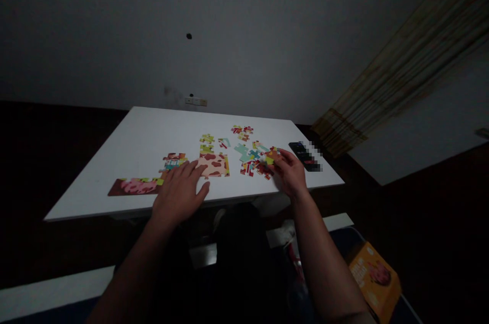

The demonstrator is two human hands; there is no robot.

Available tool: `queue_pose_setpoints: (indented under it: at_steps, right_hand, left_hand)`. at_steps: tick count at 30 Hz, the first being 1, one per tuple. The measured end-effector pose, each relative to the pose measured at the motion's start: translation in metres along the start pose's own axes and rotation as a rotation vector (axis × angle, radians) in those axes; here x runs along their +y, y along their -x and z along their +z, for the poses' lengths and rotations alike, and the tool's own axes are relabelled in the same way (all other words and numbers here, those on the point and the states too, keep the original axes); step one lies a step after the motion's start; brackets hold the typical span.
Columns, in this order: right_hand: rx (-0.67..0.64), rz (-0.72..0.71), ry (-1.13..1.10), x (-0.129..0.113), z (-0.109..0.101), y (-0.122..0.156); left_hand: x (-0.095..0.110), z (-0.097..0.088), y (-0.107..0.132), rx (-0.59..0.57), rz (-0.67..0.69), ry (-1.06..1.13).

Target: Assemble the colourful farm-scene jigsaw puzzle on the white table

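My left hand (181, 190) lies flat with fingers spread at the table's near side, its fingertips by a joined puzzle section (214, 165) with brown spots on pink. Left of it rests a joined strip (135, 186) with a pink shape on dark brown, partly covered by the hand. Above the hand is a small puzzle cluster (174, 160) with a figure on it. My right hand (290, 171) pinches a yellow-green and orange-brown puzzle piece (272, 155) over a heap of loose puzzle pieces (249, 167) in red, white and teal.
Green puzzle pieces (207, 143) and red ones (242, 131) lie farther back on the white table (153, 128). A dark phone (303, 156) lies at the right edge. An orange box (374, 280) sits at the lower right. A wall stands behind the table.
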State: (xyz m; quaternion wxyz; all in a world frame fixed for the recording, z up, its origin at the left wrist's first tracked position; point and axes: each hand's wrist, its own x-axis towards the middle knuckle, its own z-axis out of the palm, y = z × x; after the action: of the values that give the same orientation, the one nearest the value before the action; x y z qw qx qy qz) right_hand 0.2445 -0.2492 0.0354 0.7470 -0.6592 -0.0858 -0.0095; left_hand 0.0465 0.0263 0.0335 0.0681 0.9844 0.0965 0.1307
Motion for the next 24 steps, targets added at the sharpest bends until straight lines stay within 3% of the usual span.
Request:
queue_pose_setpoints:
  at_steps: [6,10,16,24]
  right_hand:
    - [-0.206,0.100,-0.150,0.000,0.074,0.046]
    - [-0.365,0.018,0.031,0.010,0.102,0.064]
    - [-0.431,-0.114,0.387,0.018,0.106,0.070]
    - [-0.501,-0.112,0.367,0.015,0.102,0.074]
  left_hand:
    - [0.003,-0.001,0.001,-0.005,-0.020,0.017]
    - [0.005,-0.002,0.005,0.004,-0.027,0.057]
    - [0.006,-0.001,0.006,0.005,-0.015,0.108]
    - [0.007,-0.002,0.006,0.000,-0.028,0.115]
